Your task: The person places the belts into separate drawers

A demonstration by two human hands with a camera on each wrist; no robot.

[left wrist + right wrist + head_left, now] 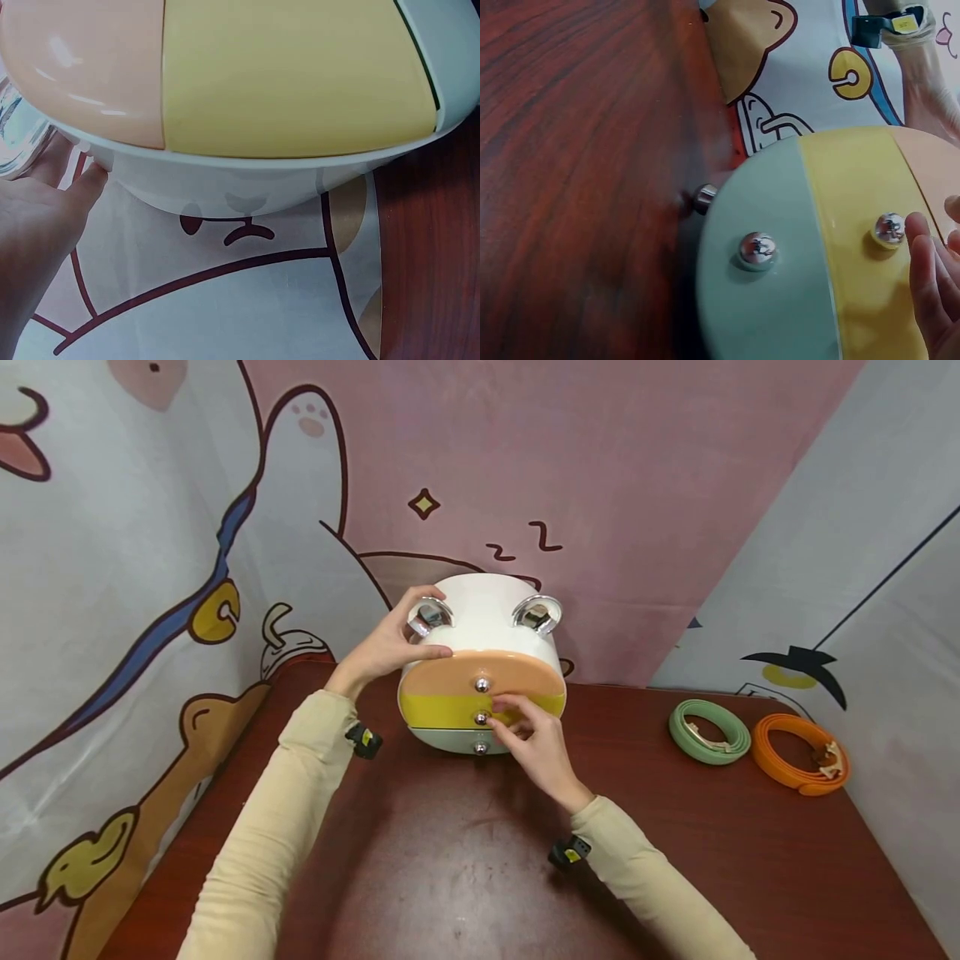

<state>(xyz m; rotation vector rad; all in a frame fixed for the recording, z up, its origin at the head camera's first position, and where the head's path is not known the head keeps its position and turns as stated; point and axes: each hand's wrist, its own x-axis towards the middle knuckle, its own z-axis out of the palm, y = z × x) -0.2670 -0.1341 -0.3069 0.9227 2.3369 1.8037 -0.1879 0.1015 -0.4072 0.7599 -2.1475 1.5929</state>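
A small white cabinet (487, 610) stands on the table with three stacked drawers: orange on top, yellow (438, 712) in the middle, green (442, 741) below. Each drawer has a round silver knob, and all three look closed. My left hand (384, 645) holds the cabinet's upper left corner around the silver ear-like ring (431, 616), its thumb on the front edge. Close by the yellow drawer's knob (889, 229) is my right hand (538, 747), thumb and fingers apart. In the right wrist view its fingertips are beside that knob, not closed around it.
To the right on the table (450, 860) lie a coiled green belt (684, 739) and a coiled orange belt (772, 768), side by side. A cartoon-printed cloth (600, 468) hangs behind the cabinet and along both sides. One silver foot (705, 198) shows under the cabinet.
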